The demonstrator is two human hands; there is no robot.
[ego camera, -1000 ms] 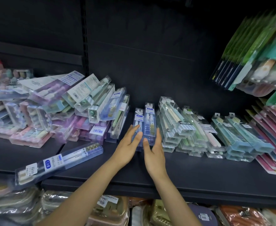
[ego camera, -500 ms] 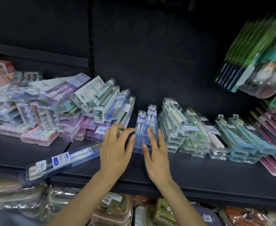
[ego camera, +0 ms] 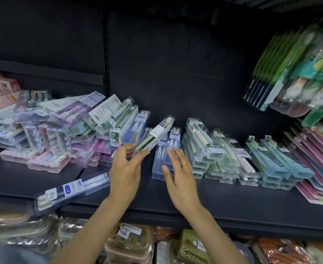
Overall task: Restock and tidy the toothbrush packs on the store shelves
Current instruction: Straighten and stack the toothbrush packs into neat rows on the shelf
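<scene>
My left hand (ego camera: 125,170) pinches the lower end of a clear toothbrush pack with a green brush (ego camera: 156,135), lifted and tilted up to the right. My right hand (ego camera: 181,174) lies with straight fingers on the small stack of blue toothbrush packs (ego camera: 168,149) in the middle of the black shelf (ego camera: 214,199). A jumbled heap of pastel packs (ego camera: 76,130) fills the shelf to the left. Neat rows of clear, green and blue packs (ego camera: 233,155) stand to the right. One long blue pack (ego camera: 71,189) lies loose across the shelf's front edge.
Pink flat packs (ego camera: 317,161) are stacked at the far right, and green carded packs (ego camera: 290,73) hang above them. Bagged goods (ego camera: 130,242) fill the shelf below. Pink boxes (ego camera: 0,84) stand at the far left.
My left hand has left the blue stack, reached to the heap and lifted the green-brush pack out of it. My right hand has stayed on the blue packs.
</scene>
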